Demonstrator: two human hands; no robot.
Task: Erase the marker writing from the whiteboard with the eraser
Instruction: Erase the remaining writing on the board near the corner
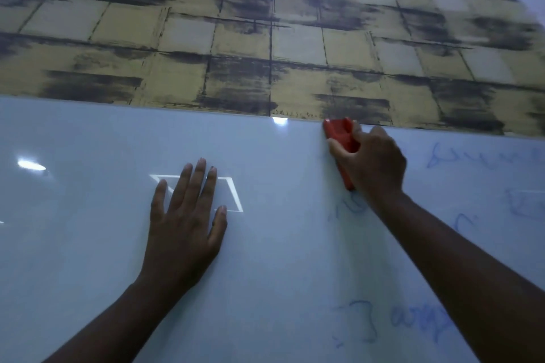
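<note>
Left hand (185, 224) lies flat and open on the whiteboard (88, 244), holding nothing. Right hand (370, 160) grips the red eraser (342, 134) at the board's top edge, blue marker writing (483, 156) just beside it.

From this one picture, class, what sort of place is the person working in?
Probably a classroom or office, though that is a guess. A wide whiteboard hangs on a wall papered in tan squares. Blue writing remains at right, and the right hand presses a red eraser near the top edge.
</note>
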